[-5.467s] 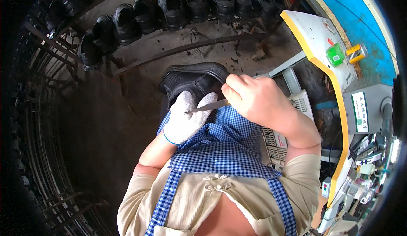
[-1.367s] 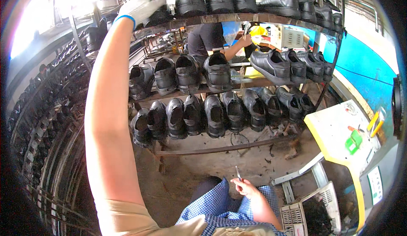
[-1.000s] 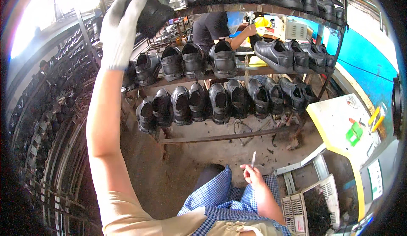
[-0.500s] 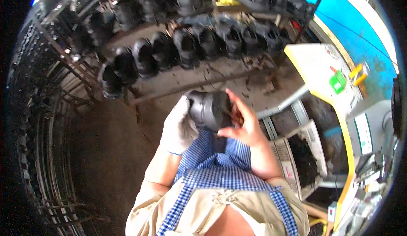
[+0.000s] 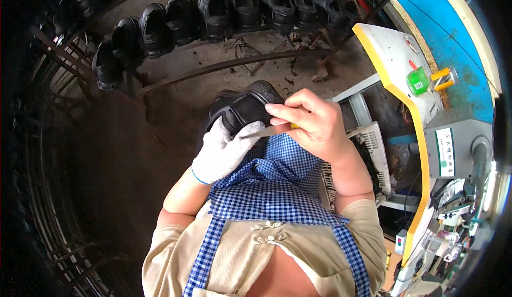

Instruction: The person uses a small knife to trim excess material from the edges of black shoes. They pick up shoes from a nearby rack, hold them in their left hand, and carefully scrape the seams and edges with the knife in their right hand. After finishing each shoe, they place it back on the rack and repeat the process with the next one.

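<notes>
A black shoe [image 5: 242, 107] rests on my lap over a blue checked apron [image 5: 266, 185]. My left hand [image 5: 224, 150], in a white work glove, grips the shoe from the near side. My bare right hand [image 5: 312, 123] pinches a thin metal blade [image 5: 258, 133] with a yellow bit at its handle. The blade's tip lies against the shoe, close to the gloved fingers.
A metal rack [image 5: 224, 65] holds a row of black shoes [image 5: 213, 11] just beyond my knees. To the right stands a white table with a yellow edge [image 5: 397, 91], carrying a green block [image 5: 417, 80]. A slotted white crate [image 5: 368, 147] sits under it. Dark wire racks [image 5: 48, 190] curve along the left.
My left hand reached up to the top shelf, took a black shoe and brought it down to my lap. My right hand has brought the blade against it.
</notes>
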{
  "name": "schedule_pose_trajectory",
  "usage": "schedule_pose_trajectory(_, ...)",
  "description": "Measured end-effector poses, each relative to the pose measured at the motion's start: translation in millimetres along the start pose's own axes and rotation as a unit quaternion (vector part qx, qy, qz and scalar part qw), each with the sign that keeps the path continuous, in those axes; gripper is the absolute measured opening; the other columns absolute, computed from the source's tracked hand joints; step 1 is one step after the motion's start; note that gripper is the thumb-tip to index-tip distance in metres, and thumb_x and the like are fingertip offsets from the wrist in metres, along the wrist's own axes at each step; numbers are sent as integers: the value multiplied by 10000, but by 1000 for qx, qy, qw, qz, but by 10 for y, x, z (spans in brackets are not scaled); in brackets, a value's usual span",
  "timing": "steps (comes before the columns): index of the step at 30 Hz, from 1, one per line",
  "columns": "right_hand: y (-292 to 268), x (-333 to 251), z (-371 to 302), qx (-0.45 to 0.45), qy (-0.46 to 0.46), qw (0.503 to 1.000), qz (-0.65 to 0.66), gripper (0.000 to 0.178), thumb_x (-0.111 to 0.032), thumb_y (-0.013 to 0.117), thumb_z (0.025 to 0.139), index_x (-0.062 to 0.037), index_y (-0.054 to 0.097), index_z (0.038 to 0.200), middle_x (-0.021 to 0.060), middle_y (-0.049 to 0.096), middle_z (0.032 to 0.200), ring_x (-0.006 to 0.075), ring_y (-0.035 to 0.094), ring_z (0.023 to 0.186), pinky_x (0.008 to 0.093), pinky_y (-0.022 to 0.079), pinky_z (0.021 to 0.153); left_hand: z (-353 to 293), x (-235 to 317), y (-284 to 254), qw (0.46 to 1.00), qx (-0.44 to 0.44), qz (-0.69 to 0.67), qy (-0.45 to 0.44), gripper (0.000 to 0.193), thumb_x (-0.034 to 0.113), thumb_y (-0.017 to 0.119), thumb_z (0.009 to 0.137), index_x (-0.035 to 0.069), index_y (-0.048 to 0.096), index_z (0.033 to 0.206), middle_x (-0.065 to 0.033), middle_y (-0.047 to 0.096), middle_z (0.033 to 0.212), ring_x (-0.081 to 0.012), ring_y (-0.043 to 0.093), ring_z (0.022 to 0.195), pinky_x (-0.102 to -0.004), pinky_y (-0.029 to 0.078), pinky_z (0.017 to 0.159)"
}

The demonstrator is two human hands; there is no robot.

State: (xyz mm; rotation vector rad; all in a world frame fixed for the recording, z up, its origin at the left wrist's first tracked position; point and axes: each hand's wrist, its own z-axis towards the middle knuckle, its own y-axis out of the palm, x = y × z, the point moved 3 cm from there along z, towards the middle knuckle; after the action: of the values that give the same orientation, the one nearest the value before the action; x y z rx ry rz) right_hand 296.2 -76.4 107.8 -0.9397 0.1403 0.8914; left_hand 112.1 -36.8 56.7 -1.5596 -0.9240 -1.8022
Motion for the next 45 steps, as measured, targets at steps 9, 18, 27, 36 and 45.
schedule_pose_trajectory(9, 205, 39, 31, -59, -69, 986, -142, 179, -3, 684, 790, -74, 577, 915, 52, 532, 882, 184, 629, 677, 322, 519, 523, -31, 19, 17, 995, 31, 89, 15, 245, 113, 631, 938, 14, 643, 1162, -99, 697, 1023, -179, 663, 904, -300, 521, 801)
schedule_pose_trajectory(18, 244, 275, -152, 1, 56, 991, 122, 168, -43, 706, 851, -40, 590, 973, 72, 561, 926, 169, 605, 763, 296, 503, 634, -78, -67, 68, 995, 48, 84, 40, 289, 112, 626, 941, 7, 617, 1211, -97, 673, 1039, -173, 634, 932, -296, 504, 831)
schedule_pose_trajectory(27, 209, 227, -119, 1, -58, 998, -1, 360, 58, 753, 663, -85, 688, 987, 47, 594, 922, 164, 654, 694, 293, 550, 559, -90, -188, 27, 993, 15, 119, 0, 277, 92, 593, 938, 0, 614, 1199, -103, 666, 1019, -149, 626, 917, -299, 509, 812)
schedule_pose_trajectory(36, 207, 246, -81, 61, 65, 991, 99, 215, 24, 710, 809, -57, 617, 985, 67, 576, 875, 181, 622, 757, 300, 501, 625, 97, -383, 70, 873, 101, -464, -108, 416, 318, 509, 1000, -22, 574, 1232, -145, 672, 1140, -225, 657, 1054, -366, 500, 977)
schedule_pose_trajectory(45, 259, 3, -337, 55, 154, 985, -62, 459, -30, 672, 860, -226, 655, 1275, 70, 564, 875, 225, 628, 668, 353, 510, 570, 122, -237, 123, 926, 224, -302, 42, 281, 207, 609, 977, 20, 614, 1187, -46, 672, 1006, -106, 608, 828, -257, 477, 715)
